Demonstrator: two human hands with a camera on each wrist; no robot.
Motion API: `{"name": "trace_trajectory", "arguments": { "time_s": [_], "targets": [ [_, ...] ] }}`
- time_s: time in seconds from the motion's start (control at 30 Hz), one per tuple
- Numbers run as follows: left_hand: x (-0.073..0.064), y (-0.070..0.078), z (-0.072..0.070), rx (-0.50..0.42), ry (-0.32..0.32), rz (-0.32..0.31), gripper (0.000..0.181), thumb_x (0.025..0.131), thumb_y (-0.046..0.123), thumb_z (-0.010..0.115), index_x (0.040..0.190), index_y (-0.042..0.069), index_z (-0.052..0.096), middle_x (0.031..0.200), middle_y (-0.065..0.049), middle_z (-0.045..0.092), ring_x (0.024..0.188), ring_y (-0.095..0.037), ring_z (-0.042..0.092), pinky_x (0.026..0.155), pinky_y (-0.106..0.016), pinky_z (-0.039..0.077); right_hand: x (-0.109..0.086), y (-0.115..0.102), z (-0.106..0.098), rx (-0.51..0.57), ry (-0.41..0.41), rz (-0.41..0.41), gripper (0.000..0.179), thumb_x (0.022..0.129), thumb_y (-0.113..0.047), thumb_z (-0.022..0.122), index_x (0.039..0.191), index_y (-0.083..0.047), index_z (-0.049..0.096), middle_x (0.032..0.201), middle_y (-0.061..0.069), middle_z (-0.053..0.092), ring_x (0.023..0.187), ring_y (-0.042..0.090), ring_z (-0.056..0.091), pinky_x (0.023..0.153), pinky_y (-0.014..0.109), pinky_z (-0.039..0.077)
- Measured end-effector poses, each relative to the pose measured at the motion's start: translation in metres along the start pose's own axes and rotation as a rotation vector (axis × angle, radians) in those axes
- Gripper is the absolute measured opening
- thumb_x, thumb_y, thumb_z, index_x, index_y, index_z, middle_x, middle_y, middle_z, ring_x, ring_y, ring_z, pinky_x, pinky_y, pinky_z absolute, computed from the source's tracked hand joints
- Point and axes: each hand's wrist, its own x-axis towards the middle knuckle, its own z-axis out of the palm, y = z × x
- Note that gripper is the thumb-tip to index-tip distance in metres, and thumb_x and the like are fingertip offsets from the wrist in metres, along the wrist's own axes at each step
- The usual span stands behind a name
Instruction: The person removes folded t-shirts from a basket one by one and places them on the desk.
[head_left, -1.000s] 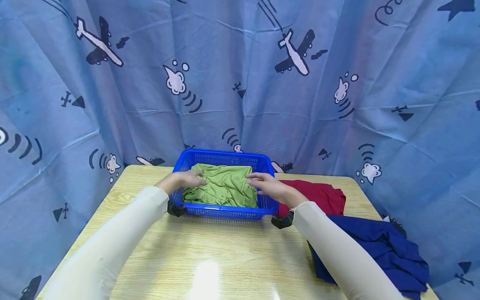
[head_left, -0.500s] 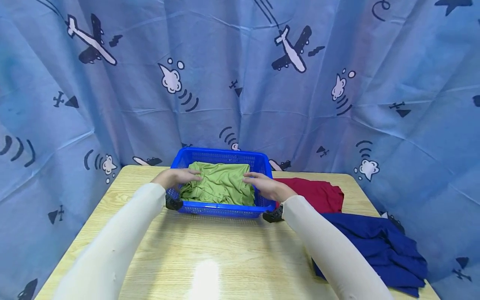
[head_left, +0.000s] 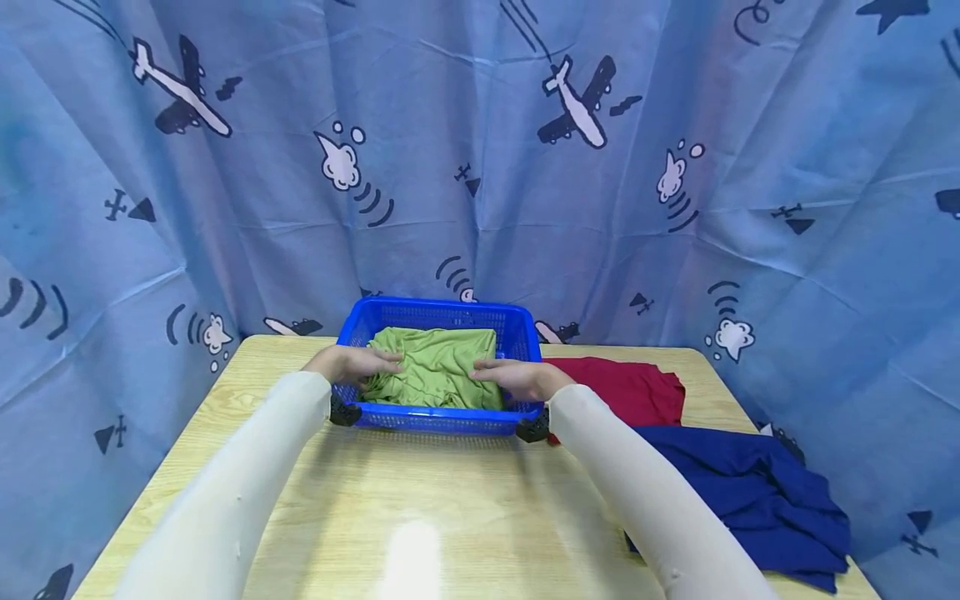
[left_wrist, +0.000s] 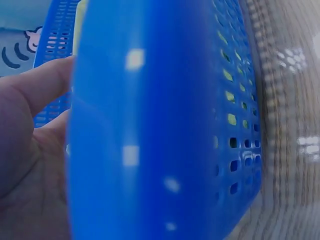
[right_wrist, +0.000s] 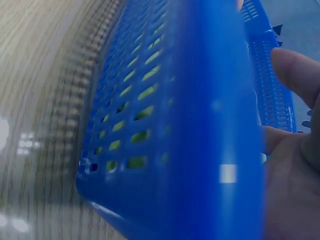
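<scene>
Folded green cloth (head_left: 438,367), wrinkled on top, lies inside a blue plastic basket (head_left: 435,421) with perforated walls. My left hand (head_left: 356,364) reaches over the basket's left side, its extended fingers at the cloth's left edge. From the other side my right hand (head_left: 517,377) reaches in, fingertips at the cloth's right edge. Both hands' lower fingers are partly hidden in the head view. In the left wrist view the basket's rim (left_wrist: 135,110) covers the fingertips of the left hand (left_wrist: 30,150). The rim likewise hides most fingers of the right hand (right_wrist: 295,165).
Red cloth (head_left: 630,387) lies on the wooden table (head_left: 420,508) just right of the basket. Nearer on the right, a crumpled dark blue cloth (head_left: 757,508) rests by the table's edge. Behind the table hangs a blue curtain (head_left: 420,167) with airplane prints.
Both hands have come lower into the basket, and the right hand has moved left toward the green cloth. The cloths stay in place; the head view has shifted slightly.
</scene>
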Motion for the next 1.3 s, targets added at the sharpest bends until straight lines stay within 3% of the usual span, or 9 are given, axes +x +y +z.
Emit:
{"name": "trace_trajectory", "arguments": {
  "time_s": [0.1,0.17,0.23,0.3,0.43,0.8,1.07,1.2,1.3],
  "targets": [
    [0.001,0.0,0.001,0.0,-0.006,-0.002,0.067,0.108,0.036,0.043,0.164,0.012,0.014,0.17,-0.021,-0.005,0.149,-0.041,0.027,0.116,-0.05,0.039,0.001,0.001,0.001,0.011,-0.025,0.008,0.072,0.105,-0.037,0.051,0.164,-0.023,0.012,0.171,0.016,0.005,0.154,0.048,0.017,0.121,0.063,0.025],
    [0.002,0.0,0.003,0.015,-0.009,-0.01,0.063,0.108,0.035,0.043,0.162,0.01,0.02,0.17,-0.021,0.002,0.117,-0.031,0.051,0.101,-0.039,0.046,0.002,0.0,0.001,0.019,-0.041,0.007,0.072,0.105,-0.036,0.051,0.164,-0.028,0.011,0.171,0.015,0.004,0.149,0.049,0.027,0.12,0.062,0.029],
    [0.003,0.0,0.005,0.047,-0.021,-0.025,0.061,0.108,0.035,0.043,0.16,0.008,0.028,0.17,-0.021,0.009,0.096,-0.021,0.047,0.09,-0.034,0.044,0.004,0.001,0.001,0.0,-0.066,0.006,0.071,0.105,-0.037,0.051,0.164,-0.032,0.012,0.171,0.014,0.005,0.142,0.047,0.035,0.119,0.061,0.032],
    [0.003,-0.002,0.007,0.1,-0.036,-0.035,0.058,0.107,0.036,0.044,0.157,0.007,0.035,0.169,-0.021,0.015,0.105,-0.023,0.053,0.099,-0.037,0.044,0.005,0.001,0.002,-0.025,-0.102,0.015,0.07,0.105,-0.038,0.052,0.163,-0.035,0.013,0.172,0.012,0.005,0.141,0.043,0.037,0.12,0.06,0.031],
    [0.005,-0.006,0.012,0.161,-0.045,-0.038,0.061,0.105,0.041,0.047,0.155,0.007,0.04,0.168,-0.023,0.018,0.155,-0.04,0.018,0.125,-0.054,0.022,0.004,0.004,0.004,-0.081,-0.143,0.025,0.067,0.104,-0.04,0.052,0.162,-0.035,0.02,0.172,0.011,0.006,0.153,0.044,0.022,0.122,0.062,0.026],
    [0.007,-0.009,0.014,0.313,-0.075,0.037,0.058,0.106,0.036,0.044,0.16,0.017,0.033,0.169,-0.021,0.015,0.156,-0.045,0.007,0.124,-0.063,0.016,0.002,0.004,0.012,-0.173,0.0,0.026,0.066,0.098,-0.047,0.06,0.157,-0.027,0.039,0.17,0.012,0.018,0.157,0.04,0.013,0.124,0.064,0.017],
    [0.005,-0.008,0.016,0.181,0.111,0.007,0.058,0.104,0.038,0.046,0.149,0.002,0.048,0.166,-0.027,0.018,0.154,-0.047,0.015,0.124,-0.06,0.019,0.004,0.004,0.014,-0.094,0.121,-0.052,0.06,0.102,-0.037,0.056,0.15,-0.003,0.046,0.166,0.016,0.029,0.156,0.038,0.02,0.126,0.057,0.019],
    [0.006,-0.004,0.015,0.059,0.285,0.026,0.034,0.102,0.034,0.054,0.102,0.005,0.073,0.139,-0.019,0.054,0.125,-0.029,0.052,0.106,-0.042,0.044,0.007,0.004,0.014,-0.033,0.285,-0.127,0.043,0.102,-0.024,0.059,0.138,0.0,0.061,0.157,0.016,0.045,0.15,0.035,0.034,0.123,0.056,0.027],
    [0.005,-0.001,0.013,0.003,0.366,0.057,0.025,0.1,0.025,0.061,0.079,0.012,0.063,0.109,-0.007,0.058,0.094,-0.017,0.049,0.081,-0.029,0.043,0.008,0.003,0.013,-0.015,0.367,-0.172,0.033,0.1,-0.014,0.061,0.13,-0.003,0.067,0.152,0.017,0.05,0.145,0.034,0.041,0.12,0.054,0.034]
  ]
}}
